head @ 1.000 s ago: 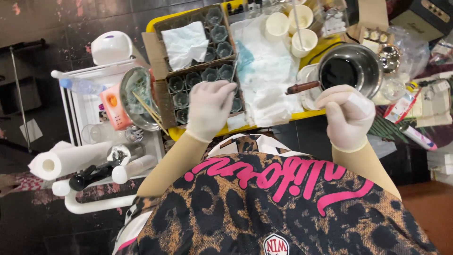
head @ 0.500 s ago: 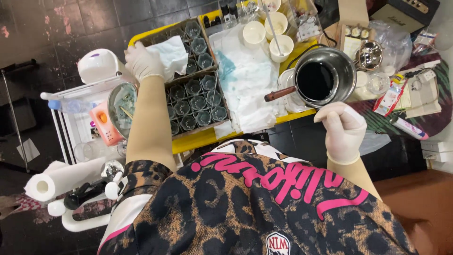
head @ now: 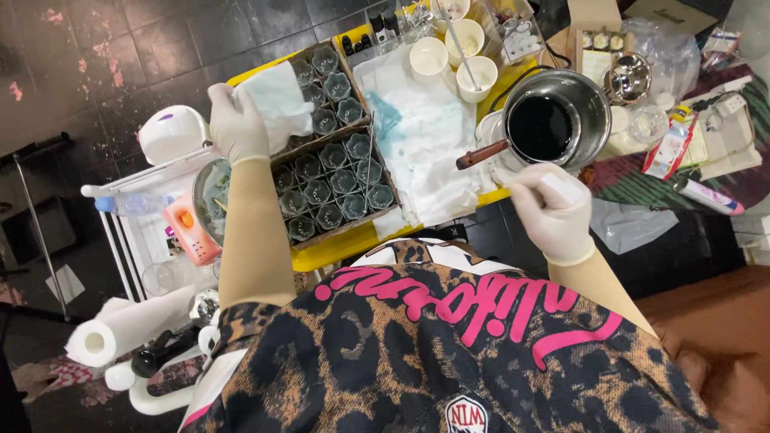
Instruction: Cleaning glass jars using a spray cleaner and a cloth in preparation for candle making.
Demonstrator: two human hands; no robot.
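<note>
Left hand: the gloved left hand (head: 235, 124) was stretched out to the far left corner of the cardboard box (head: 329, 144), fingers closed on a white tissue (head: 277, 100) that lay over the box's back cells.
Right hand: the gloved right hand (head: 552, 210) was curled shut just under the pot (head: 553, 119), near its handle — whether it pinched anything small could not be told.
Box: it sat on the yellow tray (head: 337, 250), its cells filled with small glass cups (head: 330, 176), beside a crumpled white cloth (head: 425, 152).
Pot: a steel pot holding a dark liquid stood at the tray's right edge, close above the right hand.
Pot's direction: its long axis ran along the brown handle (head: 480, 155), which pointed down-left toward the cloth, the bowl lying up-right.
Tissue: it was bunched, with no clear long axis.
Risk: the handle jutted out beside the right hand — a bump there could tip the pot and spill the dark liquid onto the cloth.
Second risk: dragging the tissue could catch and topple a glass cup.
</note>
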